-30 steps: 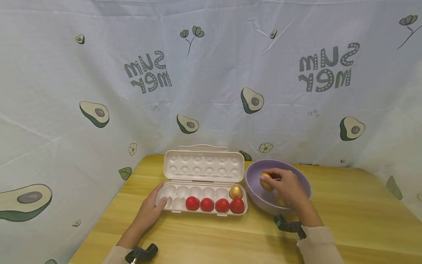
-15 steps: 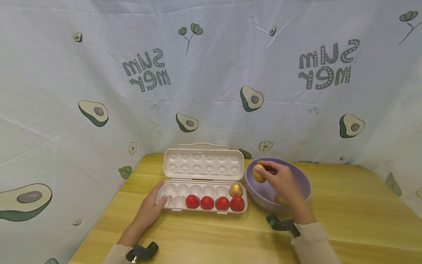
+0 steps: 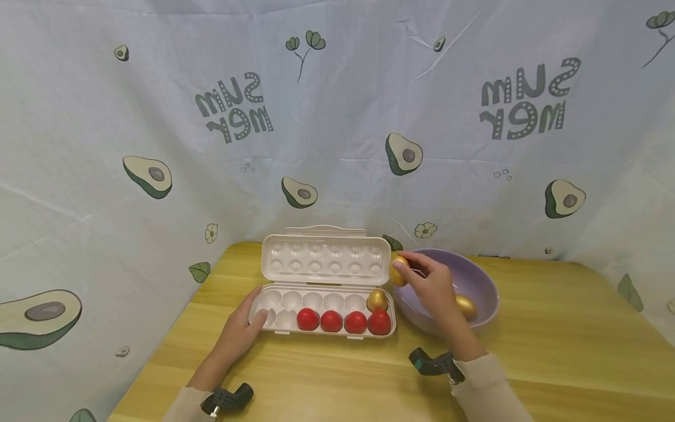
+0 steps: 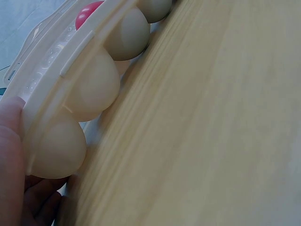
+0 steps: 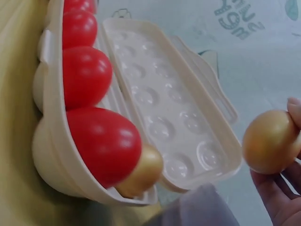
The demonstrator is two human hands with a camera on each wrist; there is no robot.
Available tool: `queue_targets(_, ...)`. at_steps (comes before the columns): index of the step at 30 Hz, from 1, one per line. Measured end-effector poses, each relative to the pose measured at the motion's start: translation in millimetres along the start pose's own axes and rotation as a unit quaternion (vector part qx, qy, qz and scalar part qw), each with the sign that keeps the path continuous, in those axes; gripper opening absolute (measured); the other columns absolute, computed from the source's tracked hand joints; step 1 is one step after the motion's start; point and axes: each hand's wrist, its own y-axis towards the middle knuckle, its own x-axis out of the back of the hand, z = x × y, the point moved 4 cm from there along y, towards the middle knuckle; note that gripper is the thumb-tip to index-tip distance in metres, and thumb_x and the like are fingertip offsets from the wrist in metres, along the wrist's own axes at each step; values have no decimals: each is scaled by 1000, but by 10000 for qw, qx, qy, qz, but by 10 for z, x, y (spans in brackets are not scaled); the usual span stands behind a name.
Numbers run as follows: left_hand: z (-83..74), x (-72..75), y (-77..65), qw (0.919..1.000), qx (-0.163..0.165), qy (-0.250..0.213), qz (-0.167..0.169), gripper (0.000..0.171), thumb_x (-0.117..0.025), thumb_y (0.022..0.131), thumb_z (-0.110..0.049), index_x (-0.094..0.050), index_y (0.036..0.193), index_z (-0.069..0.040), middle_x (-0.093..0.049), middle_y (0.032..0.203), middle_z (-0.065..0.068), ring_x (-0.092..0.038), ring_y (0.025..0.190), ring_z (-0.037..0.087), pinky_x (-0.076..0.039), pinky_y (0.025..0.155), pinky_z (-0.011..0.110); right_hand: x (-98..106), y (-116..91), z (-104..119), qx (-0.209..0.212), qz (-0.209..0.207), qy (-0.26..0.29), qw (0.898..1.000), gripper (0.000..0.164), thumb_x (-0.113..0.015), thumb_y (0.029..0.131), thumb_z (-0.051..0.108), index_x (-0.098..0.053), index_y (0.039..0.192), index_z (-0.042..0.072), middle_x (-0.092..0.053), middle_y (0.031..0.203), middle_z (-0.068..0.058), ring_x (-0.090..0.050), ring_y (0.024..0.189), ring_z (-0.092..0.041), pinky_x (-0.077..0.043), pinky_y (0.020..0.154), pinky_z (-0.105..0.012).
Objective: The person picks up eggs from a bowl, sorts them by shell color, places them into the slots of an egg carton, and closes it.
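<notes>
A cream plastic egg carton (image 3: 312,300) lies with its lid raised in the head view. Several red eggs (image 3: 331,321) fill the right part of its front row, and one gold egg (image 3: 377,300) sits at the back row's right end. My left hand (image 3: 238,334) grips the carton's left end, its thumb on the rim and fingers under the cups in the left wrist view. Over the left rim of the purple bowl (image 3: 482,275), my right hand (image 3: 435,287) pinches another gold egg (image 5: 270,141). One more gold egg (image 3: 466,306) is visible inside the bowl.
The wooden table (image 3: 327,375) extends in front of the carton and right of the bowl. Behind it hangs a pale curtain (image 3: 337,117) printed with avocados. The carton's upright lid (image 3: 326,259) stands close to the curtain, left of the bowl.
My right hand has lifted the gold egg from inside the bowl and carried it left to the bowl's edge near the lid. The left hand has stayed on the carton.
</notes>
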Motion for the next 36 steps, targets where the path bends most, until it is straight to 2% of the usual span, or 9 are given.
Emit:
queue_targets(4,5,-5,6,10000,-7,7,-9,55,-49,92,-29,-30,140,-12,-37,140,9,-33,128,27,-28,104,46,-82,7,-121,-18,-209,283,9994,35,-68,79,30,-66,108,10,-64,101,-5,-60,91,-12,-51,72,-17)
queue_targets(8,6,-14,14,10000,-43,1,-28,55,-49,92,-29,-30,140,-12,-37,140,9,-33,127,27,-28,104,46,-142,-62,39,-4,-250,334,9991,32,-68,80,23,-65,107,6,-64,99,-8,-61,89,-19,-51,72,-16)
queue_targets(13,3,-25,27,10000,-73,43,-18,54,-49,92,-29,-31,140,-12,-37,140,9,-34,127,27,-28,104,45,-218,-125,196,124,-26,340,9993,32,-67,81,12,-63,109,-2,-62,102,-14,-60,93,-26,-50,75,-15)
queue_targets(19,-9,-16,30,10000,23,83,31,55,-48,92,-30,-30,141,-13,-36,140,10,-33,128,28,-27,104,46,-331,-135,227,302,98,354,9989,29,-68,79,7,-64,107,-2,-63,100,-16,-60,92,-25,-50,78,-20)
queue_targets(26,-11,17,14,9999,85,118,37,55,-49,92,-29,-30,141,-14,-36,140,10,-33,128,29,-28,104,47,-484,-168,186,171,551,877,9945,31,-68,78,3,-62,108,-2,-61,103,-19,-60,90,-31,-52,76,-22)
queue_targets(32,8,13,13,9999,33,146,23,54,-49,92,-28,-30,141,-13,-37,140,10,-33,127,28,-28,104,46,-542,-182,186,423,699,650,9945,30,-67,78,1,-61,106,-6,-61,103,-19,-58,93,-30,-52,78,-30)
queue_targets(36,10,5,8,9999,11,130,-3,54,-49,92,-27,-31,140,-14,-37,140,10,-34,127,28,-28,104,46,-582,-176,180,474,768,496,9947,29,-68,78,3,-62,106,-4,-62,102,-18,-58,94,-29,-52,78,-32)
